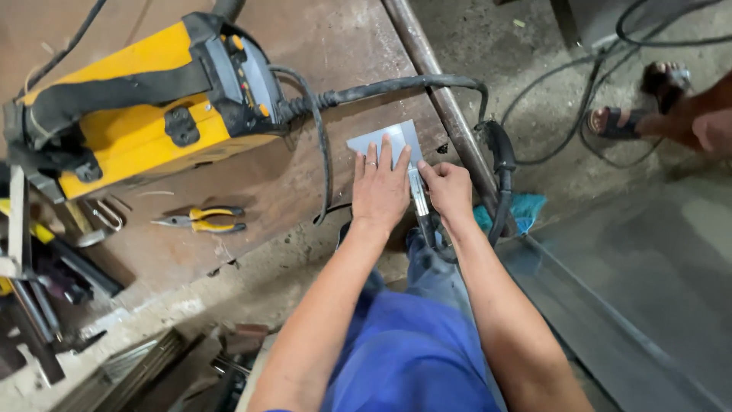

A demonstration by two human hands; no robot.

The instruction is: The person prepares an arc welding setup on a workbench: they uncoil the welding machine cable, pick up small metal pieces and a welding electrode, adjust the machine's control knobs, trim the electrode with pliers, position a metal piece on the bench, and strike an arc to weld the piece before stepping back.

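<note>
Left hand (380, 191): fingers (385, 156) spread flat, pressing a small steel plate (381, 140) onto the rusty worktop (320, 46), centre frame, apparently to steady it. Right hand (448, 191): fingers curled, pinching a narrow metal strip (418, 200) against the plate's edge. Upper left: yellow welding machine (137, 114), black cable (396, 85). Left of centre: yellow-handled pliers (202, 220). Upper right: another person's sandalled foot (621, 122).

The left hand (379, 191) hides much of the metal sheet (385, 140); the welding machine (145, 103) is cut off at the top edge.
</note>
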